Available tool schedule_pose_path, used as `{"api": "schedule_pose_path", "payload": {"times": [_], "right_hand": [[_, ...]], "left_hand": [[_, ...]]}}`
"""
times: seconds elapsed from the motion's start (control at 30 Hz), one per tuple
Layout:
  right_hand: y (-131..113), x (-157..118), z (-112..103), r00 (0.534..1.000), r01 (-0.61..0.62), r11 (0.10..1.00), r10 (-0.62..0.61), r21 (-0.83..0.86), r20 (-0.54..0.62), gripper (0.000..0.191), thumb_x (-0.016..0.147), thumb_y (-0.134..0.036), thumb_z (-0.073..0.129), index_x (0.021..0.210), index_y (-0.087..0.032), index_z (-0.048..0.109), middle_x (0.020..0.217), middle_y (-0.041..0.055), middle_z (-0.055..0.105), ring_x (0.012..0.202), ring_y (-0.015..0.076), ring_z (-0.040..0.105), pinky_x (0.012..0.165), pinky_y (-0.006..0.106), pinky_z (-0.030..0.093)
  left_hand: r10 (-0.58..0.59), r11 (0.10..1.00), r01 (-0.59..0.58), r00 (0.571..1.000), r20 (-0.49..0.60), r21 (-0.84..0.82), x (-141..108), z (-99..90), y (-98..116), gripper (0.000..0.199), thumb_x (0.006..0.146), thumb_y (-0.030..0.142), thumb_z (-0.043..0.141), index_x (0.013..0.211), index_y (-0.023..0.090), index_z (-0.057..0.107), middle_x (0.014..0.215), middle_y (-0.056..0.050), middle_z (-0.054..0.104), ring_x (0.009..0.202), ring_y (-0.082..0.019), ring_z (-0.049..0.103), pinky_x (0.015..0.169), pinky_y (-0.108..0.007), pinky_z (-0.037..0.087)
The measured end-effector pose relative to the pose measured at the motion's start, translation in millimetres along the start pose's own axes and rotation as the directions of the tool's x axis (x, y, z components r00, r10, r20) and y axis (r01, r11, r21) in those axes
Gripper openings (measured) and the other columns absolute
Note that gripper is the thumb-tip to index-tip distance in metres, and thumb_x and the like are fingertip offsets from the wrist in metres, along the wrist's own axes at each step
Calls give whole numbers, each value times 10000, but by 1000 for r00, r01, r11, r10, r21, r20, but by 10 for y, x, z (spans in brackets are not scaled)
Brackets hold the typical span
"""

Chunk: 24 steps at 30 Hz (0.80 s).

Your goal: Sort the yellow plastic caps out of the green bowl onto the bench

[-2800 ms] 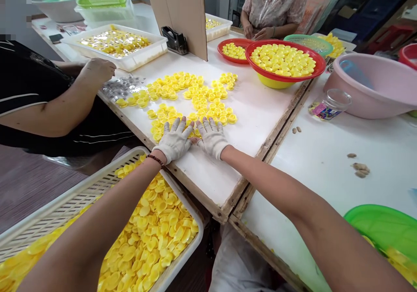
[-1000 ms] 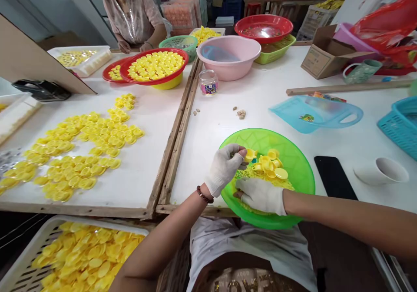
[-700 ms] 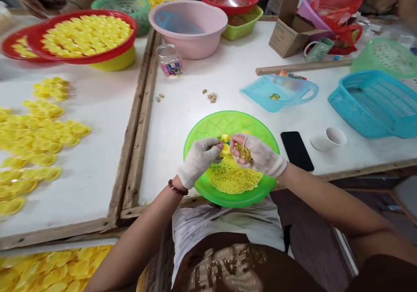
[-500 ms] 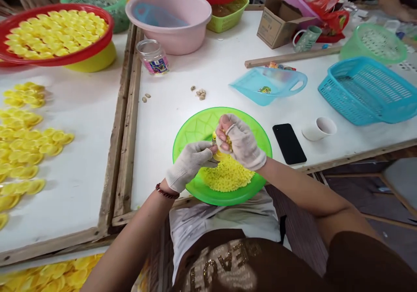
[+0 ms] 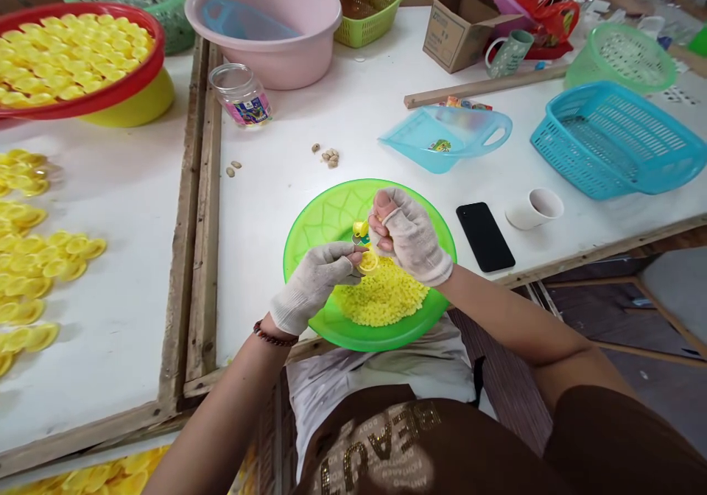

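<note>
A green plastic plate (image 5: pixel 325 222) lies on the white table in front of me, holding a heap of yellow granules (image 5: pixel 382 294). My left hand (image 5: pixel 312 286), in a white knit glove, pinches a yellow plastic cap (image 5: pixel 368 261) at its fingertips. My right hand (image 5: pixel 407 233), in a worn glove with bare fingertips, is curled just above the plate, and its palm is hidden. Between the hands sits a second yellow cap (image 5: pixel 360 228), close to my right fingers.
A pink basin (image 5: pixel 259 31), a glass jar (image 5: pixel 241 95), a turquoise scoop (image 5: pixel 445 138), a turquoise basket (image 5: pixel 616 141), a black phone (image 5: pixel 485 236) and a white cup (image 5: pixel 533 208) stand around the plate. Yellow caps (image 5: pixel 33 259) lie on the board to the left.
My head has turned from the left board to the green plate. Both hands have moved there and come together above the granules. The loose caps on the plate are no longer visible.
</note>
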State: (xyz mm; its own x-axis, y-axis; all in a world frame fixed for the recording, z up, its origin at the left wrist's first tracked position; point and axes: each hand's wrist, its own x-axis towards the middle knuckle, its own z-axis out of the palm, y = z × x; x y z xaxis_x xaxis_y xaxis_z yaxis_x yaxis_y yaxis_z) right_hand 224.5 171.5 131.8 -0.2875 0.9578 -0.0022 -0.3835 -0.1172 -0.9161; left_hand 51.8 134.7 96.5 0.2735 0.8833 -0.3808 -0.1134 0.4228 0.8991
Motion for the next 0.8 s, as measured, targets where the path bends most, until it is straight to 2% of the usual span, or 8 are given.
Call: {"api": "schedule_pose_path", "payload": {"times": [0.1,0.17,0.3,0.37,0.43,0.6,0.7,0.8], "right_hand": [[-54,-150,-202,997,-21,981,34,-191,63,319,984,-521,586,862,-245,482,642,-80,426,446,69,343,421,223,240],[-69,-265,-340,989,4,891,62,-453,131,269,1010,-455,550,864,-232,517,669,-60,460,514,89,400,491,242,324],[-84,-418,-485,901,224,431,251,-874,355,182,972,-303,598,826,-195,610,749,-6,578,709,145,506,690,301,400],[-100,-435,-476,817,363,273,367,-891,446,174,951,-300,642,825,-181,655,818,28,648,809,181,555,768,330,417],[-117,-417,-436,788,438,189,390,-879,477,187,965,-296,636,840,-166,685,894,60,693,893,208,587,838,351,427],[-72,-306,-339,877,349,-11,356,-937,322,225,1018,-260,541,949,-140,718,965,107,727,895,229,623,828,363,437],[43,-293,-281,816,452,-10,409,-892,409,232,1026,-261,523,1037,-132,715,1049,131,712,963,249,631,879,384,458],[196,-383,-192,764,564,-51,409,-824,498,270,1010,-346,555,1128,-142,688,1135,164,670,1038,302,616,910,444,475]], "left_hand": [[-27,995,24,999,-33,-98,-18,25,31,399,731,401,840,1032,163,731,915,-42,716,759,-148,673,837,-338,587],[29,1000,-28,994,-103,9,-26,54,57,352,752,404,805,997,163,730,898,-43,714,760,-165,667,811,-341,578],[270,911,-180,940,-208,370,-12,78,69,235,794,385,747,874,165,757,874,-53,728,832,-194,641,798,-310,529],[258,939,-199,946,-195,279,3,63,49,252,806,410,751,867,166,756,881,-47,732,836,-181,641,806,-296,523],[192,980,-179,967,-166,92,4,51,37,288,797,432,780,884,160,744,853,-36,720,784,-153,643,799,-286,536],[109,989,-125,978,-178,-79,-187,19,180,339,770,421,827,924,140,717,835,-40,723,708,-139,681,779,-299,589],[155,985,-171,923,-353,-14,-426,-202,308,345,773,405,822,972,149,705,922,-61,756,762,-163,722,806,-319,610],[257,966,-210,792,-553,149,-701,-682,312,353,785,430,792,983,154,696,949,-65,766,817,-187,740,827,-341,618]]}}
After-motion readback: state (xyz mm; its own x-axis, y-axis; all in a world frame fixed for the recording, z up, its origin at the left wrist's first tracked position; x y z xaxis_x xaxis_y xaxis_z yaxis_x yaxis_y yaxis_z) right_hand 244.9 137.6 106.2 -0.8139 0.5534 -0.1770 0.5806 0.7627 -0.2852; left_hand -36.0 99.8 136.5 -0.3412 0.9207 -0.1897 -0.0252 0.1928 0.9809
